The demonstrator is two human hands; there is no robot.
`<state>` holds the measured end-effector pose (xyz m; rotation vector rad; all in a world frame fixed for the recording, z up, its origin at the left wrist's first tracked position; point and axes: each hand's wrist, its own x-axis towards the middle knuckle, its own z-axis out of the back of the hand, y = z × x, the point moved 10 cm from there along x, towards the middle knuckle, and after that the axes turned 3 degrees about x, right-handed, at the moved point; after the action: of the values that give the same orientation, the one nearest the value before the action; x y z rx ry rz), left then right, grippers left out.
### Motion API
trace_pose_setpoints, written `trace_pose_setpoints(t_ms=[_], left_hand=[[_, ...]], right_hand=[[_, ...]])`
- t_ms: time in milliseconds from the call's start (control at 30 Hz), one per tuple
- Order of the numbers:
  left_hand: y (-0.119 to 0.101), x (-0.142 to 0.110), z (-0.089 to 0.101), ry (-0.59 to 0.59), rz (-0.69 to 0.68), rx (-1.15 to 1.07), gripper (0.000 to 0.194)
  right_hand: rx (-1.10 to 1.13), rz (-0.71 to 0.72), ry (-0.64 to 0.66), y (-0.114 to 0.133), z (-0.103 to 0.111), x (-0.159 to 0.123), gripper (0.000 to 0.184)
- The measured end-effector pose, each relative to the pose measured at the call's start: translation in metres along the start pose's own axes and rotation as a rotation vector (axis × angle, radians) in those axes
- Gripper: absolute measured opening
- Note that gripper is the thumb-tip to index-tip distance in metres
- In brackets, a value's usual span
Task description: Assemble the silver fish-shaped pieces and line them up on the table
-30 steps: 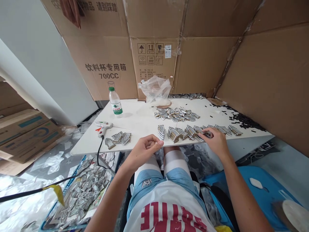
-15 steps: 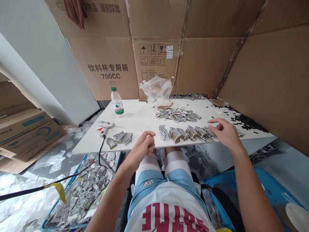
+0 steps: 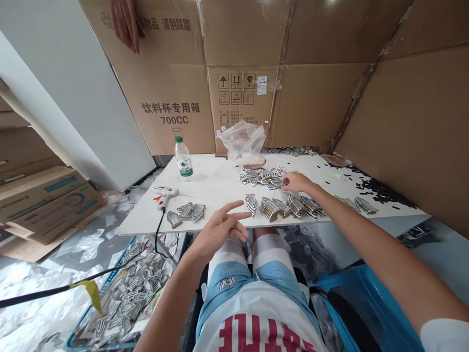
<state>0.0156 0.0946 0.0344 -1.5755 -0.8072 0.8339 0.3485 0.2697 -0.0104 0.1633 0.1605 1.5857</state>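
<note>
My right hand (image 3: 297,182) reaches over the table, with its curled fingertips at the right end of a loose pile of silver loop-shaped metal pieces (image 3: 258,177). Whether a piece is between those fingers is hidden. My left hand (image 3: 224,226) hovers at the table's front edge, fingers spread and nothing in them. Just beyond its fingertips lies a short overlapping stack of metal pieces (image 3: 251,203). To the right runs a row of stacked metal pieces (image 3: 270,209) along the edge, partly covered by my right forearm.
A glue gun (image 3: 166,197), a small group of metal pieces (image 3: 186,211) and a water bottle (image 3: 183,160) stand left on the white table (image 3: 216,188). Behind are a plastic bag (image 3: 244,139) and cardboard walls. Small black pieces (image 3: 377,188) lie right. A blue-edged crate (image 3: 78,325) holds more pieces below.
My right hand has left the front row and moved up and left to the loose pile. My left hand has drawn back from the short stack, and its fingers have spread.
</note>
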Motion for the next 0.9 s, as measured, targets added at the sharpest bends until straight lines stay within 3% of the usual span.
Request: trace_pose_setpoints(t_ms=[100,200,367,500,667,800,900], left_hand=[[-0.003,-0.002,-0.001,0.019,-0.026,0.045,0.061],[-0.006,-0.002,0.001,0.025,-0.052,0.12,0.047],[-0.007,-0.001,-0.001,0.051,-0.071,0.196,0.047],[-0.011,-0.001,-0.001,0.017,-0.091,0.208,0.05],[-0.015,-0.001,0.008,-0.084,-0.11,0.204,0.048],[-0.015,-0.002,0.01,-0.11,-0.122,0.198,0.043],[-0.013,-0.003,0.008,-0.107,-0.101,0.201,0.039]], right_hand=[[-0.076,-0.019,0.015,-0.004,-0.012,0.003,0.03],[-0.094,-0.02,-0.018,-0.004,-0.011,0.003,0.029],[0.016,-0.01,-0.161,-0.003,0.016,-0.008,0.011],[0.203,0.009,-0.284,-0.003,0.044,-0.031,0.014],[0.476,0.04,-0.431,0.017,0.071,-0.091,0.029],[0.829,0.209,-0.648,0.062,0.089,-0.171,0.028],[0.807,0.365,-0.742,0.105,0.094,-0.22,0.014]])
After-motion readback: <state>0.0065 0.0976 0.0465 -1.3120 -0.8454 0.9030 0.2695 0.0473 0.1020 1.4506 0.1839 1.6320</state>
